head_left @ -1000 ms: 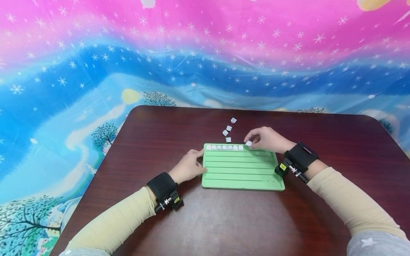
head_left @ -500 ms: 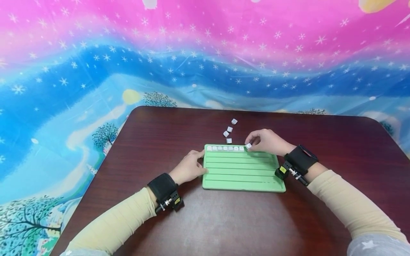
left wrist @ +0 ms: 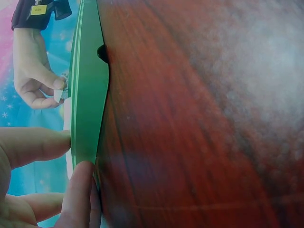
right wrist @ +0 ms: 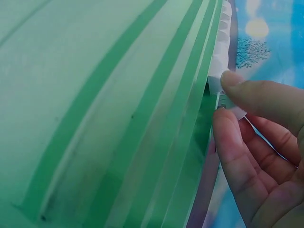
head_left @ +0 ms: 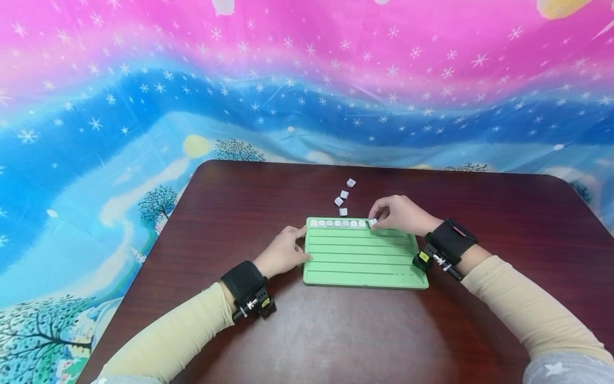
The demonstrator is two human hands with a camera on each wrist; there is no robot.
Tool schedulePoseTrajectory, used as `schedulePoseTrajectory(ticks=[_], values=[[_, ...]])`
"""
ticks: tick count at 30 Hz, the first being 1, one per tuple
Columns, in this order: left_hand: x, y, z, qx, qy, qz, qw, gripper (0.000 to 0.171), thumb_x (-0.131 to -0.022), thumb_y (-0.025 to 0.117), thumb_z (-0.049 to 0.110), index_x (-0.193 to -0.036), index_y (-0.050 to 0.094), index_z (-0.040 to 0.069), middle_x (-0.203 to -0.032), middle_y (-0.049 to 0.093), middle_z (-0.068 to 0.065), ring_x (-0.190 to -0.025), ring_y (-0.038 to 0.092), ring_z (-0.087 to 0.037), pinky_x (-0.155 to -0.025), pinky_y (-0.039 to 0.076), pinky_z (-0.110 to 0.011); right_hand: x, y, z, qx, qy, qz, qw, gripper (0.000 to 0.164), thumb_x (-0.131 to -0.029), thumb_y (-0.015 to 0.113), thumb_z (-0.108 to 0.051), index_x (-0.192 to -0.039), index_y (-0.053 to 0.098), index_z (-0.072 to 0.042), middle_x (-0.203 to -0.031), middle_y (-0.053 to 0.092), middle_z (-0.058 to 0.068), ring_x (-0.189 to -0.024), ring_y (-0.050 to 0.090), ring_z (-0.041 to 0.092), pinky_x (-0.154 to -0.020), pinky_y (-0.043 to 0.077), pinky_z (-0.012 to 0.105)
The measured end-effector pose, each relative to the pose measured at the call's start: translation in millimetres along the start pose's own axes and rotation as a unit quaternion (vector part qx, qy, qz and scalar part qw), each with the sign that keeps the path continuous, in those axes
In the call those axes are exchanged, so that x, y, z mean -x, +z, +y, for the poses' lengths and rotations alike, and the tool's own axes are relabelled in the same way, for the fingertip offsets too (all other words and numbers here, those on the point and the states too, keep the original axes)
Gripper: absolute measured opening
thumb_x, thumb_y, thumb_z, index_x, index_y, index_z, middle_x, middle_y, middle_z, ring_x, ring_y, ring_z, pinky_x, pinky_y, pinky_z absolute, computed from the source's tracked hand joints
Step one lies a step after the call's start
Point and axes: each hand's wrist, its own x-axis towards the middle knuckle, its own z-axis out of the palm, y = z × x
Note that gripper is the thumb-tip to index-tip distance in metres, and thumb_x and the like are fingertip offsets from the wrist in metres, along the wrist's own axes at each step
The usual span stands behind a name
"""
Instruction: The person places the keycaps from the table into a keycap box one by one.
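A light green grooved tray (head_left: 364, 256) lies on the table. White keycaps (head_left: 337, 224) stand side by side along its far groove, from the left corner to past the middle. My left hand (head_left: 283, 253) holds the tray's left edge, its fingers (left wrist: 42, 145) at the rim in the left wrist view. Between right thumb and fingers, my right hand (head_left: 403, 213) pinches one keycap (right wrist: 232, 108), tilted, its hollow underside partly showing. It is at the far groove, just right of the row's end. The fingers cover part of this keycap.
Several loose keycaps (head_left: 343, 212) lie on the dark wooden table (head_left: 364, 330) behind the tray. A printed cloth (head_left: 307, 106) hangs behind the table's far edge. Each wrist wears a black strap (head_left: 243, 281) with a small camera.
My right hand has lowered the pinched keycap slightly toward the far groove, by the end of the row. The left hand keeps its hold on the tray.
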Motion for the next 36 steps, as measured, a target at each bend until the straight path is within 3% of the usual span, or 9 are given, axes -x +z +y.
schedulePoseTrajectory(ticks=[10, 19, 36], values=[[1.3, 0.6, 0.4, 0.002, -0.003, 0.002, 1.0, 0.08, -0.09, 0.077, 0.003, -0.157, 0.034, -0.002, -0.142, 0.045, -0.022, -0.075, 0.057, -0.012, -0.068, 0.049, -0.026, 0.0, 5.2, -1.1, 0.029, -0.031, 0.004, 0.999, 0.008, -0.09, 0.076, 0.0, -0.093, 0.073, -0.007, -0.097, 0.068, 0.004, -0.085, 0.065, 0.019, -0.08, 0.054, 0.04], [2.4, 0.1, 0.9, -0.003, -0.003, 0.004, 1.0, 0.08, -0.09, 0.077, 0.004, -0.157, 0.034, -0.002, -0.143, 0.045, -0.022, -0.075, 0.058, -0.012, -0.068, 0.049, -0.026, -1.9, 6.9, -0.2, 0.045, -0.03, 0.001, 0.999, 0.015, -0.09, 0.075, 0.0, -0.104, 0.077, -0.003, -0.102, 0.07, 0.007, -0.089, 0.066, 0.021, -0.081, 0.055, 0.039], [1.3, -1.2, 1.8, 0.001, -0.004, -0.001, 1.0, 0.081, -0.091, 0.077, 0.004, -0.158, 0.033, 0.0, -0.141, 0.045, -0.022, -0.075, 0.058, -0.012, -0.068, 0.049, -0.026, -5.6, 9.7, -7.5, 0.074, -0.015, 0.003, 0.997, 0.011, -0.091, 0.074, 0.001, -0.099, 0.074, -0.006, -0.093, 0.066, 0.003, -0.088, 0.061, 0.021, -0.081, 0.05, 0.041]])
